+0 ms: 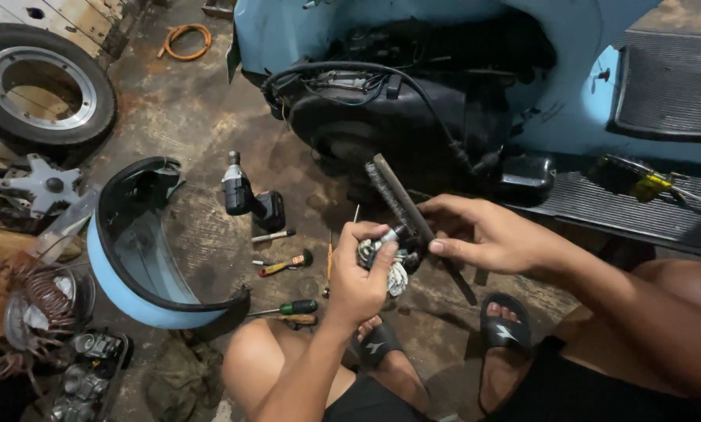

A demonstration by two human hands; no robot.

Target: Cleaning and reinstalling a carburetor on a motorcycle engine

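Note:
My left hand [366, 270] grips a small metal part wrapped in a grey rag [391, 262], held in front of my knees. My right hand [483, 233] holds a dark wire brush [401, 207] by its long handle, with the bristled end pointing up and left over the part. Both hands hover above the stained concrete floor, just in front of a light blue scooter [569, 78] whose engine bay [389, 109] is exposed, with black cables hanging out.
A cordless drill [249, 199], several screwdrivers [284, 266] and a green-handled one [288, 308] lie on the floor. A blue side panel [143, 258] rests at left, near a tyre on its rim [41, 86], springs and engine parts [84, 375]. A yellow tool [651, 184] sits on the scooter's footboard.

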